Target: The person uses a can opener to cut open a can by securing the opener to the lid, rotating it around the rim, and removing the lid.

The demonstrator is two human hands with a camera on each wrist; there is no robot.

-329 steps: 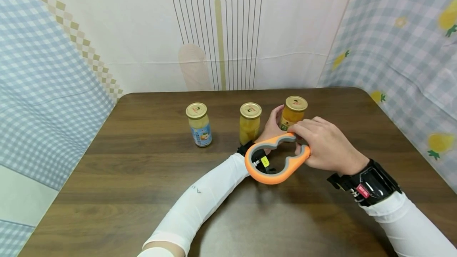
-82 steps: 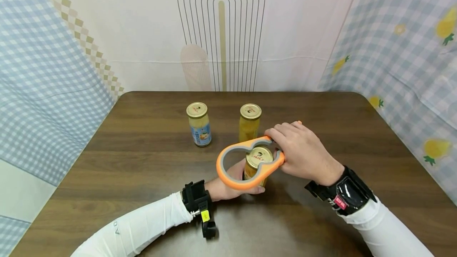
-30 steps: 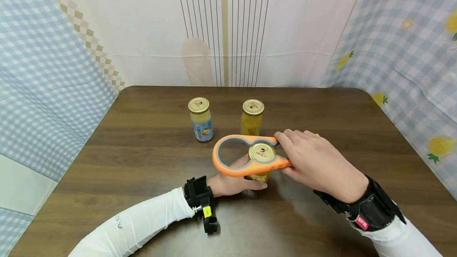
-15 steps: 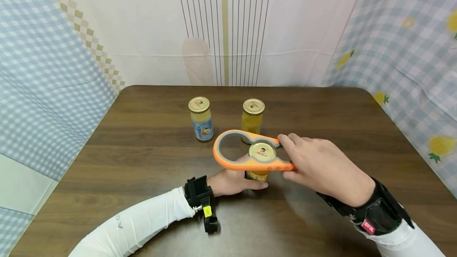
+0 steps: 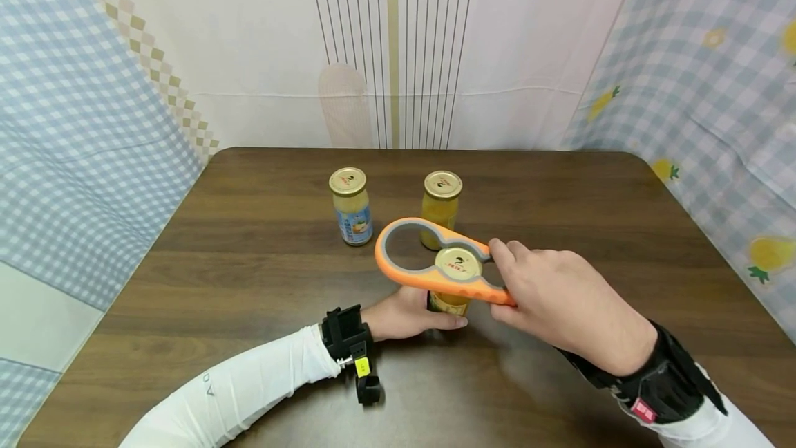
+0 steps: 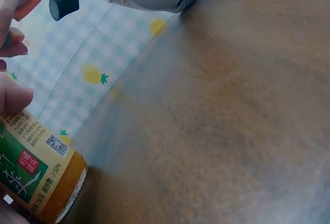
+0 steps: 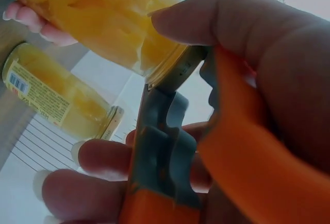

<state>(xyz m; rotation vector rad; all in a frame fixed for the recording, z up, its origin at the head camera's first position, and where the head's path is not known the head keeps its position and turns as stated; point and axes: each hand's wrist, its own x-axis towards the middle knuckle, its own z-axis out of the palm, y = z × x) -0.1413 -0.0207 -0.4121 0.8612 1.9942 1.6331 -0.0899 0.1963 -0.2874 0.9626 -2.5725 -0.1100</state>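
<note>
"Who holds what?"
"The right hand (image 5: pixel 566 303) is clamped round the orange tool (image 5: pixel 429 283), which encircles a gold lid (image 5: pixel 459 263); the left hand (image 5: pixel 404 314) grips the front jar (image 5: pixel 450 304) below"
"And beyond?"
"1 blue-labelled jar (image 5: pixel 354 222) and 1 yellow jar (image 5: pixel 440 211) stand on the desk (image 5: pixel 249 261)"

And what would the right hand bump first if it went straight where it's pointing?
Past the orange opener it holds, the right hand would probably meet the gold lid of the jar in the left hand, just ahead, though depth is hard to judge.
</note>
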